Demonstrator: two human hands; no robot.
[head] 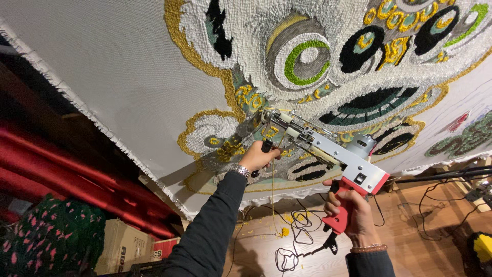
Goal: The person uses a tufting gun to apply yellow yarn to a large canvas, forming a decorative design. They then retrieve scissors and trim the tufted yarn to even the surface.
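The right hand point(353, 215) is closed around the red grip of the tufting gun point(328, 151), near the lower edge of the stretched cloth point(118, 77). A black cable point(292, 246) lies in loops on the wooden floor point(410, 231) below. Farther up, the left hand point(259, 156), with a wristwatch point(239, 170), holds tightly the gun's black front handle. The gun's tip touches the cloth at the yellow border of the tufted pattern point(318, 56).

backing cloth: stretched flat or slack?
Stretched flat: the cloth shows no folds, its frayed edge runs straight, and the tufting gun presses against it.
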